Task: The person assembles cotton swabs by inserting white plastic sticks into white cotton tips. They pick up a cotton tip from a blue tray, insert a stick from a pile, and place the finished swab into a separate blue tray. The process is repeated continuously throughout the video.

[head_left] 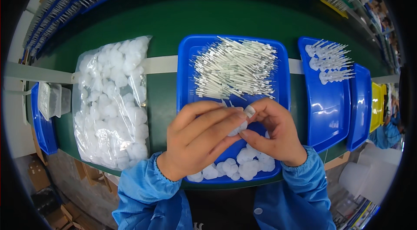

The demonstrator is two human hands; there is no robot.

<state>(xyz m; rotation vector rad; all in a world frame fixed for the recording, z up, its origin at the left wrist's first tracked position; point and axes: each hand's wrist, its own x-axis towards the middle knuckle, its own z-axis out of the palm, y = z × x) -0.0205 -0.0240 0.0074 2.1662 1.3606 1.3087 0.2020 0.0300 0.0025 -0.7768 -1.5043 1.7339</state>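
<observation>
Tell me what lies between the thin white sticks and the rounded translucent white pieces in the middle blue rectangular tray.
Head view: the left hand and right hand hold translucent white pieces there, above the tray's blue floor.

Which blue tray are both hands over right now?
The central tray, directly before the person: only it lies beneath the left hand and right hand; the other blue trays sit aside or farther back.

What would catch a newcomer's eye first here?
Probably the heap of thin white rods in the central blue tray, beyond the left grip and right grip, which meet at a small white piece. Next, the bulging clear bag of white pieces lying on the green table, to the left.
</observation>
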